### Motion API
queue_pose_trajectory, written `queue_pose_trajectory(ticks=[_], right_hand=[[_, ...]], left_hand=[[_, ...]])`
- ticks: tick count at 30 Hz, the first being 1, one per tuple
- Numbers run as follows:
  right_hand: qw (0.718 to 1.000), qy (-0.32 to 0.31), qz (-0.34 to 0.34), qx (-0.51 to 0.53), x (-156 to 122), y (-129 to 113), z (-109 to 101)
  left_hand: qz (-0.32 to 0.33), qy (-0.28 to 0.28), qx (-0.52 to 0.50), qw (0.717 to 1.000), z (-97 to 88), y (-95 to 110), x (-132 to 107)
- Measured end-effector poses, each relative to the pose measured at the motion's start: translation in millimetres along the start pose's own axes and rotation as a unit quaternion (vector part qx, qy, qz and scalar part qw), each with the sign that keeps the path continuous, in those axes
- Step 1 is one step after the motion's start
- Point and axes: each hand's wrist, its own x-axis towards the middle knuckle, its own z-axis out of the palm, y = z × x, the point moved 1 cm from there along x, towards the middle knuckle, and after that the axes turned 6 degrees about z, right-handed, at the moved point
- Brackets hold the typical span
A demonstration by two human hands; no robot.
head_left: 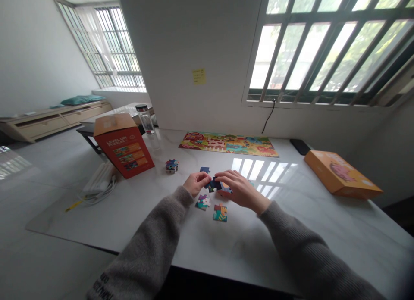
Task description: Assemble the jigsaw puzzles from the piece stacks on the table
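Note:
My left hand (196,182) and my right hand (239,189) meet over the white table (291,231), both pinching a dark blue puzzle piece (214,185) between their fingertips. Under my right fingers more joined pieces peek out. Two loose colourful pieces lie just below my hands, one (203,202) to the left and one (220,213) to the right. Another blue piece (205,170) lies just beyond my left hand. A small stack of pieces (171,165) sits further left.
A finished farm puzzle strip (229,144) lies at the table's far edge. An upright red-orange puzzle box (124,147) and a clear bottle (145,119) stand at the left. A flat orange box (341,173) and a dark phone (300,146) lie at the right. White cables (98,188) rest near the left edge.

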Motion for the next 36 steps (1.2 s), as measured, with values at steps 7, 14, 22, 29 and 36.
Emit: queue_pose_trajectory(ticks=[7, 14, 22, 29, 36], right_hand=[[0.996, 0.047, 0.073, 0.017, -23, 20, -24], [0.978, 0.04, 0.196, 0.057, -98, 66, -47], [0.983, -0.05, 0.173, 0.023, -102, 34, -17], [0.982, -0.043, 0.185, 0.011, -100, 31, -14], [0.982, 0.034, 0.187, 0.009, -93, 32, -3]], left_hand=[[0.014, 0.026, 0.0, 1.0, 0.2, -4, 0], [0.003, -0.012, 0.055, 0.998, 2.9, -5, -5], [0.02, 0.004, 0.11, 0.994, -2.9, -10, -3], [0.115, -0.014, 0.28, 0.953, -0.4, -7, -7], [0.215, -0.11, 0.37, 0.897, 18.6, -19, -6]])
